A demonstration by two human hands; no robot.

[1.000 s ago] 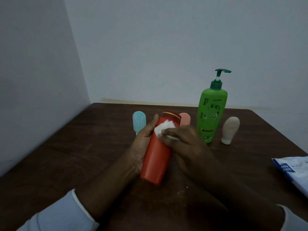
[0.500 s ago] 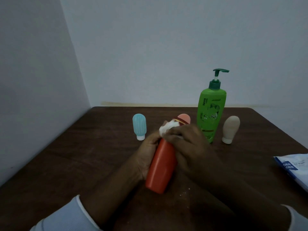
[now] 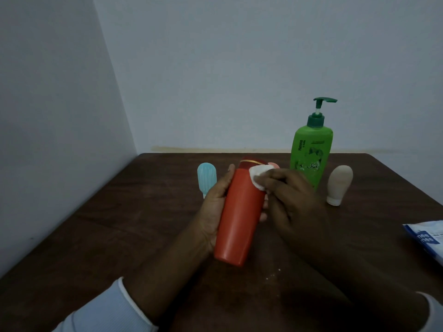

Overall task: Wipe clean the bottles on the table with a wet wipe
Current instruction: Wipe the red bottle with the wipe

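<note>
My left hand (image 3: 214,207) grips an orange-red bottle (image 3: 236,219) from its left side, holding it tilted above the dark wooden table (image 3: 134,219) with its cap end pointing away. My right hand (image 3: 294,204) presses a small white wet wipe (image 3: 332,176) against the bottle's upper right side, just below the cap. Behind stand a green pump bottle (image 3: 310,156), a small light-blue bottle (image 3: 206,177), a beige bottle (image 3: 339,184) and a pink bottle (image 3: 346,165) mostly hidden behind the orange one.
A blue-and-white wet wipe pack (image 3: 429,240) lies at the table's right edge. Small white crumbs (image 3: 272,275) dot the wood below the held bottle. Pale walls close off the table at the left and the back.
The wipe has shifted from the cap top to the bottle's upper right side. The bottle's cap with its gold band shows again.
</note>
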